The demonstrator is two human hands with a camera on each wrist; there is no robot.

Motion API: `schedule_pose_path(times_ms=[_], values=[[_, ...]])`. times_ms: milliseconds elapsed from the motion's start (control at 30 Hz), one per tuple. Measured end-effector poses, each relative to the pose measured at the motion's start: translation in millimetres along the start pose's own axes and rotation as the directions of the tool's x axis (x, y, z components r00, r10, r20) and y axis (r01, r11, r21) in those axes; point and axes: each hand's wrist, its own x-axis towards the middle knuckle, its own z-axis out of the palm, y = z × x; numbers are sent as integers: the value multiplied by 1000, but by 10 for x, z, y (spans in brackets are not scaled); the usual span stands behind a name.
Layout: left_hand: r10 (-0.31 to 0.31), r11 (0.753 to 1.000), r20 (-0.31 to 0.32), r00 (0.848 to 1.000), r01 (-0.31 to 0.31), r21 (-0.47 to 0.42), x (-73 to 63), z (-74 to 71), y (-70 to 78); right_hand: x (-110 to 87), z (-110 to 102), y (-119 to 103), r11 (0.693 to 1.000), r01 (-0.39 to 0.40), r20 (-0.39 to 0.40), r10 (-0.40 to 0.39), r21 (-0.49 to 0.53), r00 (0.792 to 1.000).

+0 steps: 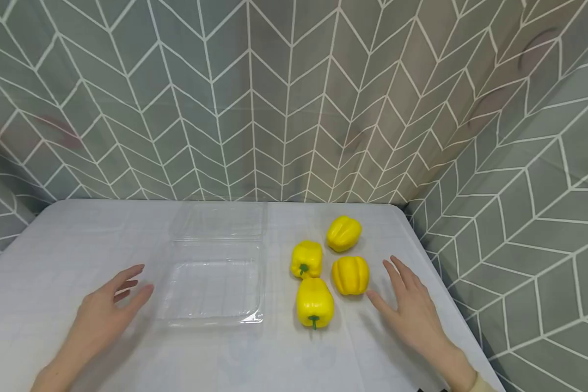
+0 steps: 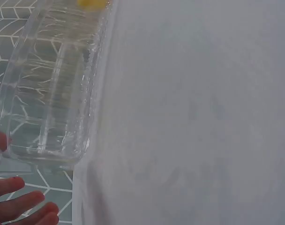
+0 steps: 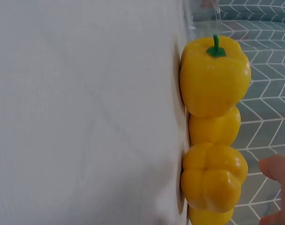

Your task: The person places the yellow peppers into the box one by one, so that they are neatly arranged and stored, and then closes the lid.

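Observation:
A clear plastic clamshell box lies with its lid folded back in the middle of the white table. My left hand hovers just left of the box, thumb and fingers spread apart and holding nothing. To the right of the box sit several yellow bell peppers: one at the front with a green stem, one behind it, one at the back and one on the right. Beside that right pepper is my right hand, empty, its fingers extended and thumb close to the pepper.
The table's cloth is white and faintly creased. A grey curtain with white chevron lines hangs behind the table's back edge, and similar patterned fabric runs along the right side.

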Motion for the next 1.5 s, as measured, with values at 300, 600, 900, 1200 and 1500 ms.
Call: schedule_pose_path(times_ms=[300,600,900,1200,1500], values=[[9,975,-41,999,-18,-223,9,114,-4,-19,89,-118,998,31,-90,-25,59,996],[8,945,-31,999,-18,-327,-19,165,-31,-31,178,-278,990,83,-182,-62,112,981],[-61,920,-20,998,48,-388,-42,186,-12,-61,280,-476,966,207,-260,-163,153,952],[-77,884,7,997,71,-462,-52,189,-30,-83,339,-623,959,218,-215,-178,179,960],[-76,863,13,997,73,-500,-58,183,-45,-79,419,-774,957,206,-138,-180,203,974]])
